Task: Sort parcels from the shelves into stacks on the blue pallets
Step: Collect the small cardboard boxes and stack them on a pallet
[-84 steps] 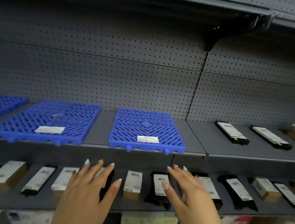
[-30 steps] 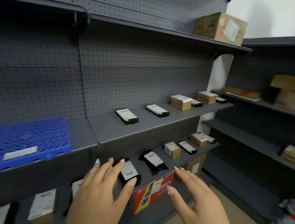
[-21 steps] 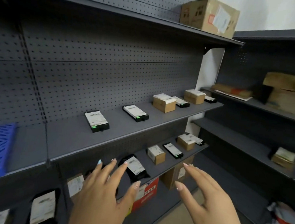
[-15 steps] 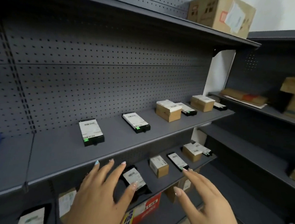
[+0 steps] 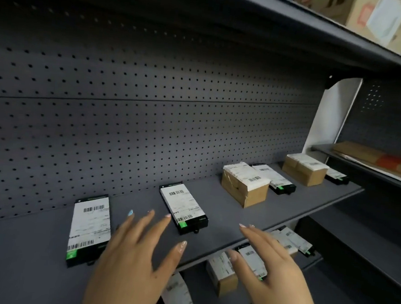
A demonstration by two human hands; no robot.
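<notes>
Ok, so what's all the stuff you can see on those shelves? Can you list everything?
flat parcels: four, black with white labels, along the middle shelf
small boxes: two, brown cardboard, middle shelf among the flat parcels
lower parcels: at least four, brown, black and white, lower shelf, partly hidden by the hands
big box: one, brown cardboard, top shelf
flat packages: count unclear, brown and red, side shelf far right
shelves: dark grey, pegboard back
left hand: open, holding nothing, over the middle shelf
right hand: open, holding nothing, before the lower shelf
</notes>
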